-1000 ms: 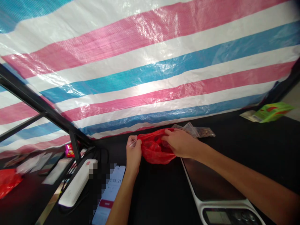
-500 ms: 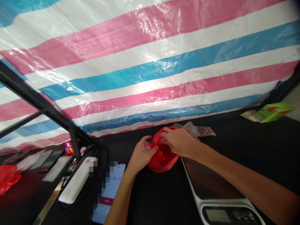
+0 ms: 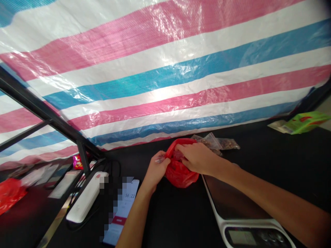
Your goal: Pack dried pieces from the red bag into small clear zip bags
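A red plastic bag [image 3: 182,177] stands on the black table with its mouth gathered open towards me. My left hand [image 3: 156,170] is closed on the bag's left rim, and a bit of clear plastic [image 3: 160,158] shows between its fingers. My right hand [image 3: 198,158] reaches into the mouth from the right, its fingers curled and pressed together inside. Something pinkish and see-through shows by those fingertips, too unclear to name. The bag's contents are mostly hidden. Just behind my right hand lie small clear zip bags [image 3: 229,143] with brownish bits inside.
A white kitchen scale [image 3: 240,203] sits under my right forearm. Left of my left arm lie a phone [image 3: 122,210] showing a timer and a white power strip [image 3: 86,198] with cables. A green packet [image 3: 305,123] is far right. Striped sheeting [image 3: 165,75] hangs behind, beside a black frame [image 3: 82,155].
My left hand has moved right, opened briefly, and closed again on the bag's rim. The bag has shifted right and become rounder. My right hand stays at its mouth.
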Demonstrator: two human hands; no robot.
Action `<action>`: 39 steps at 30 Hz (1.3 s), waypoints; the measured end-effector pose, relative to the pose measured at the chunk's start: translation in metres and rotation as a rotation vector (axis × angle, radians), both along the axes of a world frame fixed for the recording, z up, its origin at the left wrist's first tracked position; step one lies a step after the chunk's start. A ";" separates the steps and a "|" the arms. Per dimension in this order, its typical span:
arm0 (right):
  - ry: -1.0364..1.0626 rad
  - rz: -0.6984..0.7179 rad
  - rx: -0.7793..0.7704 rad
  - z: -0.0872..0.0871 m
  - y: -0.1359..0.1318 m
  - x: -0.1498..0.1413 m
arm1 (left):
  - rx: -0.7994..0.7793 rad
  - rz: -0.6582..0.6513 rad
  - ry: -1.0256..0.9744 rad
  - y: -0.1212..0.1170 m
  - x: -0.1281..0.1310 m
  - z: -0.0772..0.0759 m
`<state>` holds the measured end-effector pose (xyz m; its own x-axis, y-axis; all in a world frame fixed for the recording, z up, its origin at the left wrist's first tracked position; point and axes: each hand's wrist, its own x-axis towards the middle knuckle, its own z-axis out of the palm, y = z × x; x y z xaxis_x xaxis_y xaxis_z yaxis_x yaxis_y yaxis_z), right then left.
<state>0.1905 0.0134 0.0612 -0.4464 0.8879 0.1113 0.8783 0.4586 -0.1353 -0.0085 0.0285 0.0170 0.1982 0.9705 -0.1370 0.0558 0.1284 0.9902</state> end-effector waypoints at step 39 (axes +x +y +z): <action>-0.089 -0.002 -0.036 0.015 -0.004 0.016 | 0.001 0.129 0.034 0.003 -0.002 -0.005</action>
<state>0.2066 0.0094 0.0765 -0.4516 0.8914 0.0389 0.8884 0.4533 -0.0731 -0.0109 0.0317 0.0122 0.0670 0.9878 -0.1407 0.0722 0.1358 0.9881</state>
